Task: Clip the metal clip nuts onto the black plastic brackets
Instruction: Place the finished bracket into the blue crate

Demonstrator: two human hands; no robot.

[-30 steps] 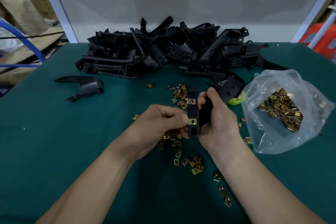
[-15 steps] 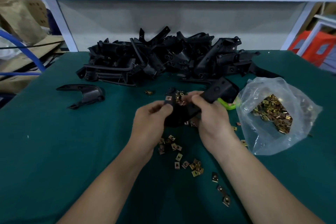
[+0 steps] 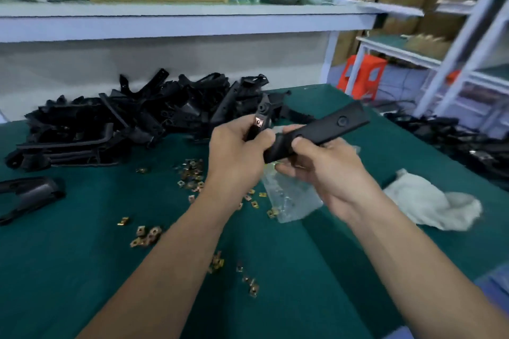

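We are holding the black bracket [image 3: 325, 129] higher off the tabletop [image 3: 68, 270] than a moment ago, our left hand [image 3: 237, 151] pinching its end by the fitted clip nut [image 3: 258, 120], our right hand [image 3: 322, 170] gripping its middle. Beneath, loose clip nuts [image 3: 192, 173] are lying scattered, the bracket pile [image 3: 124, 124] sitting far left, a white cloth [image 3: 435, 203] lying near the right edge.

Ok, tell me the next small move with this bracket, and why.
Probably press the clip nut home with the thumb of the left hand. The nut sits on the narrow end of the bracket, right beside that hand's grip, and blur hides whether it is fully seated. The right hand holds the long arm clear of the table, so it can brace the push.
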